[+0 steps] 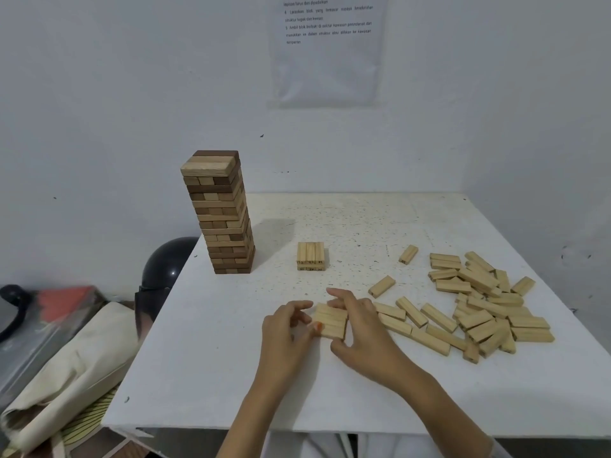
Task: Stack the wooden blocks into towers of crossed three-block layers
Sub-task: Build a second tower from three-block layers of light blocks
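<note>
The work was partly done, as far as I could judge. One tall tower [221, 213] of mixed dark and pale blocks stood finished at the far left of the tabletop [215, 375]. A second, low stack [310, 256] of pale blocks sat near the middle, only two layers high. To my right lay a big loose pile [479, 305] of pale blocks, scattered at every angle, some overlapping, so most of the stacking was left to do.

Between my hands, near the front and centre of the tabletop, I had a three-block layer [330, 320] lying flat. My left grip [287, 328] was closed on its left end, fingers curled and thumb tip against the wood. My right grip [357, 328] was closed on it from the other side, fingers hooked over the far edge and thumb near the front right corner. Together they squeezed the three blocks side by side.

Those blocks had their long axes running across my view, left to right, dipping slightly toward the right. The top layer of the low stack pointed away from me, end faces toward me. My set therefore lay crosswise to it, which I judged the right heading for the next layer.
</note>
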Tool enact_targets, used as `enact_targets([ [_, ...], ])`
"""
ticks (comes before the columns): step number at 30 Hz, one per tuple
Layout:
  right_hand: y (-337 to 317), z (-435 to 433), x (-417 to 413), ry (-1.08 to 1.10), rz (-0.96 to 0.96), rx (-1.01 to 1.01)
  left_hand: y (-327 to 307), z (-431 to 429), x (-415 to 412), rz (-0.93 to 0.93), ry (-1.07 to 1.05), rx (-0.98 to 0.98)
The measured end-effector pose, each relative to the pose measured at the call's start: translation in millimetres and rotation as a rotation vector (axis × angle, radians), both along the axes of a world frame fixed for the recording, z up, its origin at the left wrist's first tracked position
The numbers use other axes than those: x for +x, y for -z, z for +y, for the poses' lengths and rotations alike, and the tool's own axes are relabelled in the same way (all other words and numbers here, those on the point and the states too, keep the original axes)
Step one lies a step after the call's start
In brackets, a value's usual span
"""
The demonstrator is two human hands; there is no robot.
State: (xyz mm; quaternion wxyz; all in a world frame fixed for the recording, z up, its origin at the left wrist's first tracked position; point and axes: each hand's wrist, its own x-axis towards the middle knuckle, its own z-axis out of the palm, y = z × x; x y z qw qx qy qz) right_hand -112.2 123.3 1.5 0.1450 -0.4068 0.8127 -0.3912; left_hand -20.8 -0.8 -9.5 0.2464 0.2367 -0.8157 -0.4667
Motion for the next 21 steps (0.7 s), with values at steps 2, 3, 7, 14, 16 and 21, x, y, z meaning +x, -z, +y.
enact_targets([
  [2,0,2,-5,-0.028,0.026,0.008,-1,0,5,-0.106,0.02,-0.134],
  [3,3,4,-7,-0.032,0.102,0.032,1,-2,8,-0.204,0.038,-0.249],
  [7,18,13,-5,0.074,0.431,0.277,9,-2,17,-0.45,0.12,-0.475],
  [14,34,10,8,0.157,0.599,0.457,28,10,5,-0.472,0.067,-0.688],
  [16,35,10,7,0.161,0.628,0.476,29,14,4,-0.453,0.063,-0.712],
  [21,41,9,5,0.167,0.647,0.479,27,17,6,-0.44,0.052,-0.707],
])
